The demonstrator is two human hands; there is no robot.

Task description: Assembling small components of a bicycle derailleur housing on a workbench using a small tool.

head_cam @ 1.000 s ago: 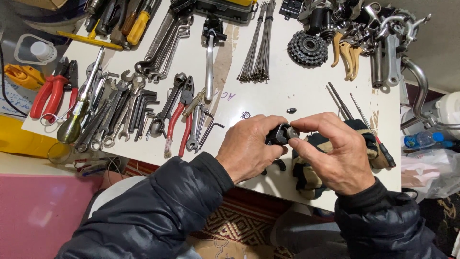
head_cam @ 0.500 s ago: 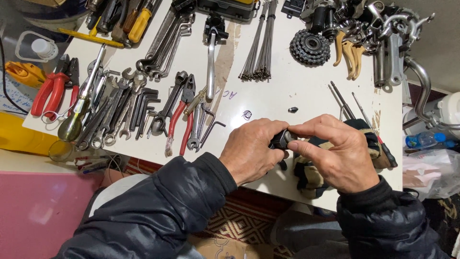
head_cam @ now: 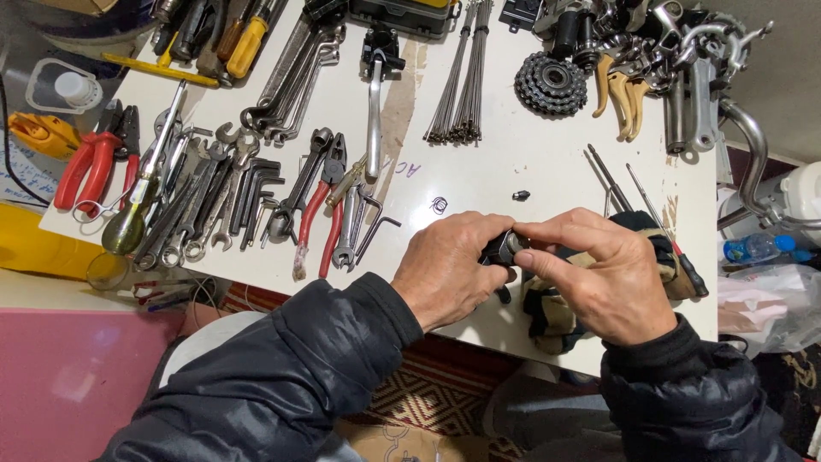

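Note:
My left hand (head_cam: 457, 265) and my right hand (head_cam: 603, 274) meet over the near edge of a white table (head_cam: 505, 162). Between their fingertips they hold a small black part with a round metal piece (head_cam: 505, 248). The right thumb and forefinger pinch it from the right; the left fingers wrap it from the left. Most of the part is hidden by the fingers. Under my right hand lies a tan and black glove (head_cam: 556, 312). A small black bit (head_cam: 521, 195) and a small wire ring (head_cam: 440, 204) lie on the table just beyond my hands.
Pliers with red handles (head_cam: 321, 218), wrenches and hex keys (head_cam: 231, 188) cover the left side. A bundle of spokes (head_cam: 462, 85), a cog cluster (head_cam: 552, 83), a crank arm (head_cam: 374, 94) and bike parts (head_cam: 676, 60) lie at the back. Screwdrivers (head_cam: 624, 192) lie right.
Both hands have stayed together on the small part, with only slight shifts of the fingers. The view has drifted a little.

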